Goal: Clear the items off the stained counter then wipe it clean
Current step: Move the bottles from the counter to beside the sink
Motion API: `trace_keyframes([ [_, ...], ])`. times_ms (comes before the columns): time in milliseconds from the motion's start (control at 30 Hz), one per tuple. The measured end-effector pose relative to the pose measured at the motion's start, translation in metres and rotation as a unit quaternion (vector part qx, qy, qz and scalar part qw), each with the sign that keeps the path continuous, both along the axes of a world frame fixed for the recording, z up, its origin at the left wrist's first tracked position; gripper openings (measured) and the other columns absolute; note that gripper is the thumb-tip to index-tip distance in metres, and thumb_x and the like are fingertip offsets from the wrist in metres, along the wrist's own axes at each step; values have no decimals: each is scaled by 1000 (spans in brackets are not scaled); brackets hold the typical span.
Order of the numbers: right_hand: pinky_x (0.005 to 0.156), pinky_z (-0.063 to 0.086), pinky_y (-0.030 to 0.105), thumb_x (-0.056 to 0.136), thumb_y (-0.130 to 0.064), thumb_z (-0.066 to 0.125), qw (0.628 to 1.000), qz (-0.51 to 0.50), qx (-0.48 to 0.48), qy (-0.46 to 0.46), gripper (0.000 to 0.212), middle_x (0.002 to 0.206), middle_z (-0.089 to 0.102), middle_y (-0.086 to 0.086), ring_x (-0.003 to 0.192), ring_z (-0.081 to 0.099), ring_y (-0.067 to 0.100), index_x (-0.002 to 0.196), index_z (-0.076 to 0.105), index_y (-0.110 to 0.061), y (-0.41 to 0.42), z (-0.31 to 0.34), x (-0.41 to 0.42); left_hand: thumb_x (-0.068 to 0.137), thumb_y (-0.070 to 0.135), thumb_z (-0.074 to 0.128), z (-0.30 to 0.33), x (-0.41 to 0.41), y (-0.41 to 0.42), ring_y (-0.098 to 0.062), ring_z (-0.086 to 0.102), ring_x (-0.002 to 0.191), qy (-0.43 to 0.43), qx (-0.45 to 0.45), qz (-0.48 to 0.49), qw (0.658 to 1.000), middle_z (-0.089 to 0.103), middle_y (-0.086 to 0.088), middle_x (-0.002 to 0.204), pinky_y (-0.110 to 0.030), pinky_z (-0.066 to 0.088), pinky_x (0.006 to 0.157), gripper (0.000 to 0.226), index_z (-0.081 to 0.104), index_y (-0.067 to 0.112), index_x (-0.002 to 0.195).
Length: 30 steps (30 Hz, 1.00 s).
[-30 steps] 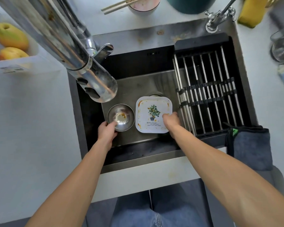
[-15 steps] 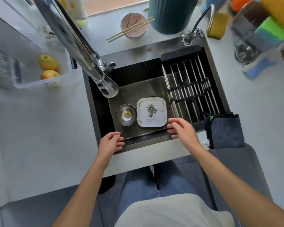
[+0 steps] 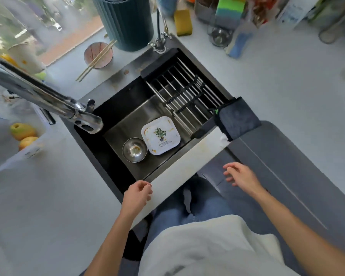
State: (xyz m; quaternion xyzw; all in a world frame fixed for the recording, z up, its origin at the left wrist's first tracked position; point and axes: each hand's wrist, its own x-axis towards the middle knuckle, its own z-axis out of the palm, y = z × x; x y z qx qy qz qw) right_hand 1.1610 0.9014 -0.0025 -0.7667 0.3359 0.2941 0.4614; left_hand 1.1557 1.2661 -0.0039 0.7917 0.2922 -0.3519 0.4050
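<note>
Both empty now: left hand [image 3: 136, 195] loosely curled at the near edge of the black steel sink [image 3: 116, 172], right hand [image 3: 242, 176] relaxed with spread fingers, off the near-right corner of the sink. Pulled back from the 2 dishes gripped a second ago. Left in the sink basin: small round steel bowl [image 3: 134, 150] touching the square white plate with a plant print [image 3: 161, 135]. Probably next: pink bowl with chopsticks [image 3: 98, 55] beyond the sink, then grey cloth [image 3: 238, 118] on the sink's right rim for wiping.

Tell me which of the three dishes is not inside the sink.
The pink round bowl with wooden chopsticks across it stands on the counter behind the sink; the steel bowl and square white plate lie inside.
</note>
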Motion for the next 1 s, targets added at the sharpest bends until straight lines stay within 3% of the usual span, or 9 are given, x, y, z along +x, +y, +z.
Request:
trace_keyframes([
  [167,58,48,28,102,-17,51,986,-163,-15,32,19,91,74,1,69,67,17,97,68,-25,-13,-17,-118,93,32,56,-3,13,-21,-10,74,72,12,8,-207,978,77,13,81,-28,58,63,16,72,31,89],
  [267,57,47,28,102,-20,53,964,-253,-24,74,16,89,74,2,67,68,20,97,68,-23,-11,-30,-199,93,31,57,-4,22,-59,-13,73,78,8,8,-324,946,77,9,81,-28,56,71,15,71,32,87],
  [400,60,47,30,103,-16,54,920,-373,-9,120,15,95,74,18,69,65,26,96,67,-15,6,-45,-306,97,29,55,-5,27,-132,-19,64,75,-17,9,-491,871,68,7,72,-26,43,62,26,62,28,72],
  [500,63,44,34,103,-17,56,862,-483,22,152,16,96,73,21,71,65,30,102,69,-8,27,-47,-373,99,28,50,-5,21,-197,-26,64,76,-21,17,-592,806,68,-2,74,-34,44,62,29,61,14,77],
  [667,52,45,26,103,-14,55,767,-619,58,159,20,81,65,19,61,57,27,103,66,2,62,-45,-457,99,31,51,-3,-14,-296,-33,71,90,-23,21,-668,744,75,-14,90,-45,57,85,29,68,9,91],
  [767,55,49,30,102,-9,57,721,-671,66,161,18,78,65,19,62,58,28,104,67,6,68,-47,-497,98,29,53,-5,-45,-346,-33,70,80,-16,38,-703,710,74,-21,90,-48,58,83,30,67,3,91],
  [900,57,39,30,103,-15,54,677,-714,106,146,23,81,64,15,61,55,27,108,64,4,45,-54,-534,88,27,49,-12,-89,-399,-31,67,80,1,83,-756,649,73,-17,84,-42,57,83,26,62,9,76],
  [1000,60,44,30,103,-21,54,656,-741,86,117,19,85,69,9,65,62,24,106,66,-7,9,-54,-557,101,22,54,-25,-113,-425,-30,66,73,19,113,-760,640,68,-11,76,-35,55,71,26,62,15,78],
])
